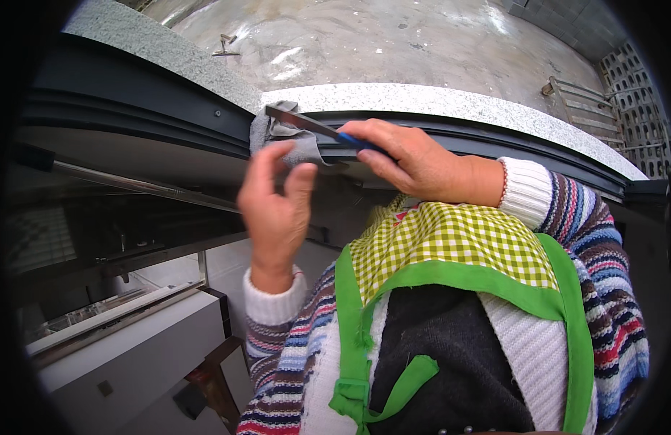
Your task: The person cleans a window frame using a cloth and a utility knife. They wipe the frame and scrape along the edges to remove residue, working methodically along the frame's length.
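A knife (pixel 308 124) with a dark blade and a blue handle is held in my right hand (pixel 417 160). Its blade points left and lies over a grey cloth (pixel 297 147), which is bunched at the corner of a dark metal window track (pixel 449 136). My left hand (pixel 275 212), slightly blurred, is raised just below the cloth with thumb and fingers apart. Whether its fingertips touch the cloth I cannot tell. Nothing shows between them.
A speckled stone sill (pixel 411 98) runs beyond the track. Outside are a concrete floor (pixel 357 38), a rack of metal bars (pixel 585 109) and perforated blocks (pixel 634 81). A metal tube (pixel 145 185) and a white-topped counter (pixel 134 337) are at the left.
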`<action>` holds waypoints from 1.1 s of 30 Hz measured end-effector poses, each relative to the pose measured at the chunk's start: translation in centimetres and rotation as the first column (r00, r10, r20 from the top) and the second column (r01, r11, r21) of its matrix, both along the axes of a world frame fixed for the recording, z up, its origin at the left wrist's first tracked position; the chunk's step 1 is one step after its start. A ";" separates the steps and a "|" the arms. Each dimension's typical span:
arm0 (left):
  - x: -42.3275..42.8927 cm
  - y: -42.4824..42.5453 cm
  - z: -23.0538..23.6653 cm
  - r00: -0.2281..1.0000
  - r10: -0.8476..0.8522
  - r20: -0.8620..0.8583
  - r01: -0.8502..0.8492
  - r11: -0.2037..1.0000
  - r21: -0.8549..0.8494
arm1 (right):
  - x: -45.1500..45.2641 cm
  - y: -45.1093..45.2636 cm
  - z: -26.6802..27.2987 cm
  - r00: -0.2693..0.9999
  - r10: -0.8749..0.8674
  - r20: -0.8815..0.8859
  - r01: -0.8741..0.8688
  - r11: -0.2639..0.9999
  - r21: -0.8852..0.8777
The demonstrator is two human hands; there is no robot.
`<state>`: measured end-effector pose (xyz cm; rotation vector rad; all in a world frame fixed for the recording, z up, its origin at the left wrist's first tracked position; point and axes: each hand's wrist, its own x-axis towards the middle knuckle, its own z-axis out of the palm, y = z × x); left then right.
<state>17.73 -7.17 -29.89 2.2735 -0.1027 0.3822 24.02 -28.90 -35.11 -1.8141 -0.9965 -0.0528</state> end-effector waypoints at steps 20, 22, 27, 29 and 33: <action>-3.8 6.3 -7.6 0.890 0.446 0.089 -0.374 0.829 -0.415 | 7.5 14.2 -7.0 0.780 0.176 0.600 0.019 0.952 -0.305; -3.9 6.4 -8.3 0.893 0.445 0.067 -0.382 0.828 -0.411 | 7.3 14.7 -7.5 0.742 0.165 0.650 0.140 0.910 -0.391; -4.1 5.5 -9.2 0.917 0.399 0.002 -0.364 0.840 -0.402 | 6.5 13.3 -7.1 0.752 0.157 0.641 0.202 0.870 -0.450; -4.1 5.5 -9.3 0.921 0.390 -0.005 -0.361 0.849 -0.386 | 6.4 12.4 -7.2 0.760 0.174 0.626 0.215 0.842 -0.495; -3.6 6.2 -8.7 0.840 0.541 0.050 -0.483 0.786 -0.386 | 5.7 9.5 -7.6 0.748 0.127 0.651 0.245 0.859 -0.450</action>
